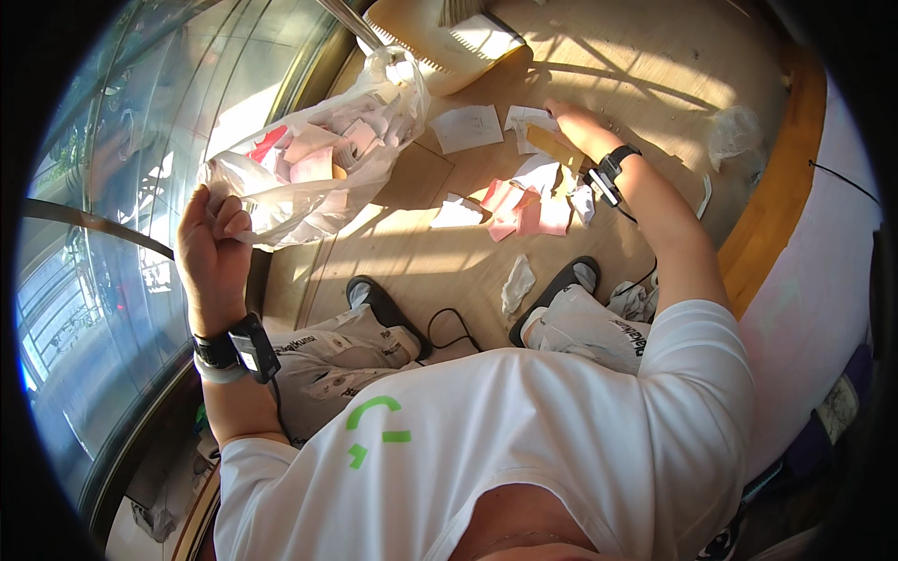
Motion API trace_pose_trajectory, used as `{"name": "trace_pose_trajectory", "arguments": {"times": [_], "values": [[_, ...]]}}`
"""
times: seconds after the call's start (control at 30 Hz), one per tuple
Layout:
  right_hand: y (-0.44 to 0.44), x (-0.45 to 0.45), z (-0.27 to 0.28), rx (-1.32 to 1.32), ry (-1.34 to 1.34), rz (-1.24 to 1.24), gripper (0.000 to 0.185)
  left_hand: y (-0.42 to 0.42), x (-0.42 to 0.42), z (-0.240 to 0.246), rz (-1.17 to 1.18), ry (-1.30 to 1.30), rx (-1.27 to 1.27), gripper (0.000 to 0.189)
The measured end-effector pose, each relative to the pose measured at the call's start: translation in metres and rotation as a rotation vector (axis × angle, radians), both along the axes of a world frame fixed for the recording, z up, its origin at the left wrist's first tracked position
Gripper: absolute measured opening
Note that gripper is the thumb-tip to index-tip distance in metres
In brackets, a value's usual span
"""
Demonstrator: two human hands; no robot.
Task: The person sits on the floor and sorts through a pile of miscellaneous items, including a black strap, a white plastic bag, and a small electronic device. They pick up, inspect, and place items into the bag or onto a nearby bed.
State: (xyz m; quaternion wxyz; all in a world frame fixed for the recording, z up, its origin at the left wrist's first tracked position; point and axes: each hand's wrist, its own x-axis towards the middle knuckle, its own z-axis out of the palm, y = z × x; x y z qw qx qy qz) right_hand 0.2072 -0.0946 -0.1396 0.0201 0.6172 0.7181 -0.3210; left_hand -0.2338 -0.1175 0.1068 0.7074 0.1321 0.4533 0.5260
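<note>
My left hand (217,238) grips the rim of a translucent white plastic bag (372,175), holding its mouth up on the left. Inside the bag lie crumpled and torn papers (312,151), mostly white and pink, with one red piece. My right hand (577,127) reaches down to the floor, its fingertips at a white paper sheet (523,120). Whether the fingers have closed on paper is hidden. Beside that hand is a tan paper strip (551,146). Another white sheet (466,129) lies flat between the hand and the bag.
Pink and white scraps (530,207) are heaped before my feet, near a crumpled tissue (518,284). A toothed dustpan (449,49) with broom bristles (459,10) stands beyond the bag. Glass panels (140,140) line the left. Clear plastic (733,137) lies right; a black cable (449,319) loops between my feet.
</note>
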Motion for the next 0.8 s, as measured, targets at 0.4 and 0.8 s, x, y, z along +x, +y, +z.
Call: {"name": "trace_pose_trajectory", "arguments": {"times": [0.4,0.8], "values": [[0.051,-0.128,0.120,0.167,0.649,0.267,0.021,-0.018,0.024,0.005,-0.039,-0.002,-0.116,0.004],[0.022,-0.198,0.107,0.402,0.823,0.418,0.042,-0.008,0.017,0.004,-0.008,-0.098,0.017,0.015]]}}
